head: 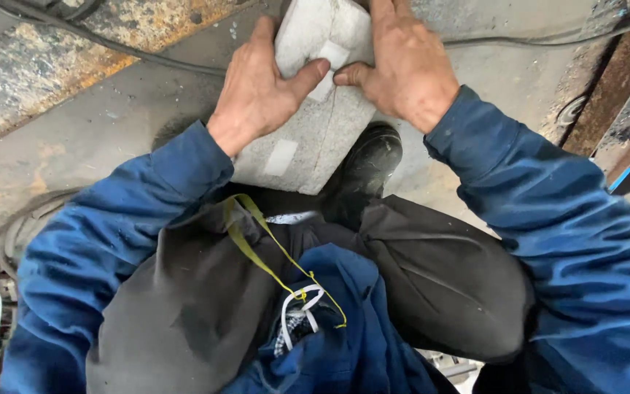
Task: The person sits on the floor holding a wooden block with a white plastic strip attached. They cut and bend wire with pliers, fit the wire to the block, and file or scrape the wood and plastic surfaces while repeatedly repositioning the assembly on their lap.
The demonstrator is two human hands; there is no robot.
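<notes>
A grey concrete floor (111, 124) carries everything here, scuffed and dusty, with a dark stain near its middle. Along its far left edge runs a rusty, yellow-flecked metal strip (74, 51), and a black cable (147, 55) lies across the floor just beside that strip. A pale grey stone block (315, 138) rests directly on the floor near the far edge, with white tape patches on its top. A black boot (370, 164) stands on the floor, touching the block's right side. Rusty metal bars (610, 95) lie at the right edge.
</notes>
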